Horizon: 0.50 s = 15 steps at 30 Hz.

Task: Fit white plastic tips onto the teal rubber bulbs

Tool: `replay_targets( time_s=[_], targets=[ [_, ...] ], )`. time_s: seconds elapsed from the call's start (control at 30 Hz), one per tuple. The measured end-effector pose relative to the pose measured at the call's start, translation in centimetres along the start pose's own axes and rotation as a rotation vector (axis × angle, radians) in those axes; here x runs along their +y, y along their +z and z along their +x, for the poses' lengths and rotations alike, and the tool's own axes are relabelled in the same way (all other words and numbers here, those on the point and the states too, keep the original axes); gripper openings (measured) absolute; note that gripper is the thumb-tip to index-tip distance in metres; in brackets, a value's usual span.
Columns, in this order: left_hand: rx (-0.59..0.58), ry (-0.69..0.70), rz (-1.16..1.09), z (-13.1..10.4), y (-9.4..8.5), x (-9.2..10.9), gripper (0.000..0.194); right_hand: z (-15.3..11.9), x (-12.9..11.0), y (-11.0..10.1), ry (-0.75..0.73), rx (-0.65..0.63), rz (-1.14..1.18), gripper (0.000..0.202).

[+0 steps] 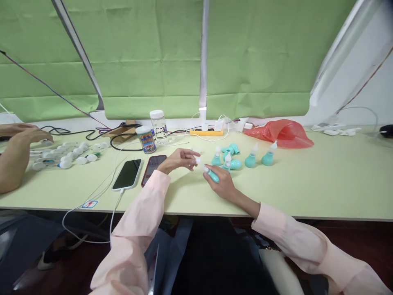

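Observation:
My left hand (183, 159) pinches a small white translucent piece (198, 160) between its fingertips. In my right hand (221, 180) is a teal nasal aspirator bulb (213, 176), tilted with its pale end toward the left hand. A small gap separates the two pieces. Just beyond the right hand, an aspirator (216, 157) with a clear tip stands upright, and another (227, 160) is partly behind the hand. Several bare teal bulbs (235, 148) lie around them. Farther right stand two more tipped aspirators, one (251, 157) beside the other (269, 155).
A red plastic bag (281, 133) lies at the back right. Behind my hands is a yellow power strip (206, 132). Two phones, one white-edged (127, 174) and one red-edged (151, 169), lie left, near a canister (146, 140) and clear jar (158, 123). Another person's arms (18, 157) rest far left.

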<state>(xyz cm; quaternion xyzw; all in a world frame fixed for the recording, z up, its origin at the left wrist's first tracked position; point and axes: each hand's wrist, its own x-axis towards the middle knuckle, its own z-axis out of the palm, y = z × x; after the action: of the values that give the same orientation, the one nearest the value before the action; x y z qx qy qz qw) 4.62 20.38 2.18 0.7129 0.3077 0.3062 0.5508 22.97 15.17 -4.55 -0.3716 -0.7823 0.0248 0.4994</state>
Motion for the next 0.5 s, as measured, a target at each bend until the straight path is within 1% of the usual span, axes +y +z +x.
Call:
replay_targets(
  time_s=[0.03,0.1,0.23,0.33,0.5],
  targets=[
    [-0.033,-0.036,-0.008,-0.23,-0.19,-0.45,0.042,-0.04,0.07,0.09,0.009,0.008,-0.015,0.026],
    [-0.055,-0.055,-0.006,-0.37,-0.43,-1.04,0.038,-0.13,0.15,0.19,0.02,0.025,-0.039,0.024],
    [-0.071,-0.059,0.029,-0.29,-0.38,-0.98,0.035,-0.26,0.24,0.09,0.004,0.028,-0.078,0.024],
    [-0.104,-0.089,0.042,-0.23,-0.33,-0.8,0.034,-0.34,0.4,0.01,-0.025,0.011,-0.117,0.023],
    [-0.123,-0.12,0.042,-0.04,-0.42,-1.29,0.033,-0.56,0.76,0.05,-0.124,-0.015,-0.261,0.025]
  ],
)
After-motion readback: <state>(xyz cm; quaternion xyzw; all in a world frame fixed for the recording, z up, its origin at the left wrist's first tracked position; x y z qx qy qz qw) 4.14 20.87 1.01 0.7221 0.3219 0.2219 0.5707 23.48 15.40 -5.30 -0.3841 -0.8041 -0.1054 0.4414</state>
